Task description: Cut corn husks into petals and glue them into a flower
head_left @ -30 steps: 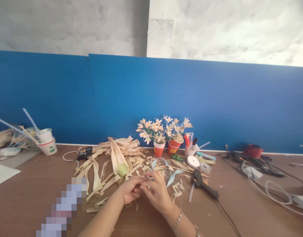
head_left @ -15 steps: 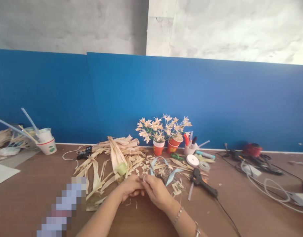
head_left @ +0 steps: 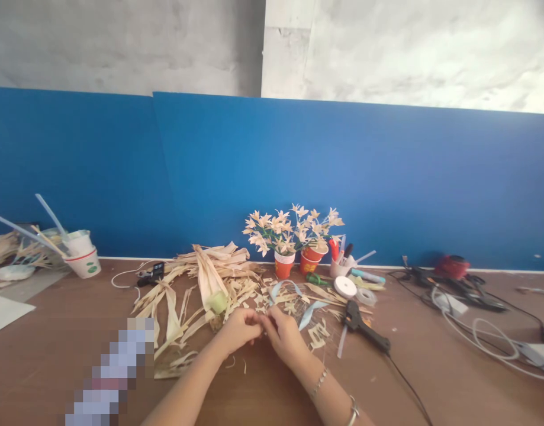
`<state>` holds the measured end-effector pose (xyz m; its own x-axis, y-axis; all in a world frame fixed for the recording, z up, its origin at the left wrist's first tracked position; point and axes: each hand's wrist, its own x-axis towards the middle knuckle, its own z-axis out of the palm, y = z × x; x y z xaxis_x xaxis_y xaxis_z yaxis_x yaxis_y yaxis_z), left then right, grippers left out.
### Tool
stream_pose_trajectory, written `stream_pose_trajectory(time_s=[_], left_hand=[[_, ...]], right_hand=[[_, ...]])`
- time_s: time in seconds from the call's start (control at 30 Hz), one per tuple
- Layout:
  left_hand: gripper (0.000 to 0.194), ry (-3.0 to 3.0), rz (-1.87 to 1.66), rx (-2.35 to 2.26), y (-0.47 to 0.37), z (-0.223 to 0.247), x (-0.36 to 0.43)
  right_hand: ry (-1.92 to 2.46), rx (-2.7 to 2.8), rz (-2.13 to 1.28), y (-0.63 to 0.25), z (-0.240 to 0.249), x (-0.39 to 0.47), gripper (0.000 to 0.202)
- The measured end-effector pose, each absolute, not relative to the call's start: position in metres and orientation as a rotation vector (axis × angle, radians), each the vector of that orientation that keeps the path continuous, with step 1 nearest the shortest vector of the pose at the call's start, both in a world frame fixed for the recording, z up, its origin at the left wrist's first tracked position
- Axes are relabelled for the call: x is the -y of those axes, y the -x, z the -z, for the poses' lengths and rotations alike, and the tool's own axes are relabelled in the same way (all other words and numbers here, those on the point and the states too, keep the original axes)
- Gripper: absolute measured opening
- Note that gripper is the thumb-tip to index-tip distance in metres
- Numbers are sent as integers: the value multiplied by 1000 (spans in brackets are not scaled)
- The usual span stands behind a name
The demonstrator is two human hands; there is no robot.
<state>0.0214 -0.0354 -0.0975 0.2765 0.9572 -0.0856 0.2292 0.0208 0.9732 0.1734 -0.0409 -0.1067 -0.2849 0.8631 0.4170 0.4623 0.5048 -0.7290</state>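
My left hand point(head_left: 240, 330) and my right hand point(head_left: 284, 334) meet fingertip to fingertip above the front of the brown table point(head_left: 254, 390). Both are pinched closed; whatever lies between the fingers is too small to make out. Just behind them lie pale husk scraps and a light blue ribbon point(head_left: 311, 313). A roll of green tape point(head_left: 217, 302) rests on the dried husks point(head_left: 212, 275) to the left. Cream husk flowers point(head_left: 278, 228) stand in a red paper cup point(head_left: 284, 265) further back.
Right of my hands lies a black glue gun point(head_left: 367, 328) with its cord, near a white ribbon spool point(head_left: 345, 287). Cables and a red object point(head_left: 452, 267) are at far right. A white cup point(head_left: 84, 262) with sticks stands at far left. A blue partition point(head_left: 298, 160) rises behind.
My hands have shifted slightly up and right, and their fingers are more raised, with the tips still together. The objects on the table have not moved.
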Motion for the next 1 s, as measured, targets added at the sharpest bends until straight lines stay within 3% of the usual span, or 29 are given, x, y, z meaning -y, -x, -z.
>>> stream_pose_trajectory(time_s=[0.13, 0.3, 0.6, 0.8, 1.0], left_hand=[[8, -1643, -1035, -1200, -23, 98, 36], [16, -1910, -1288, -1129, -25, 96, 41], [15, -2078, -1438, -1036, -26, 96, 53], [16, -2083, -1372, -1074, -30, 98, 53], [15, -1978, -1380, -1211, -28, 101, 46]], right_hand=[[1083, 1753, -766, -171, 107, 40, 30], [982, 1274, -1384, -166, 101, 36, 41], [770, 811, -1963, -170, 89, 40, 32], [813, 774, -1970, -170, 91, 39, 32], [897, 1095, -1633, -170, 90, 37, 30]])
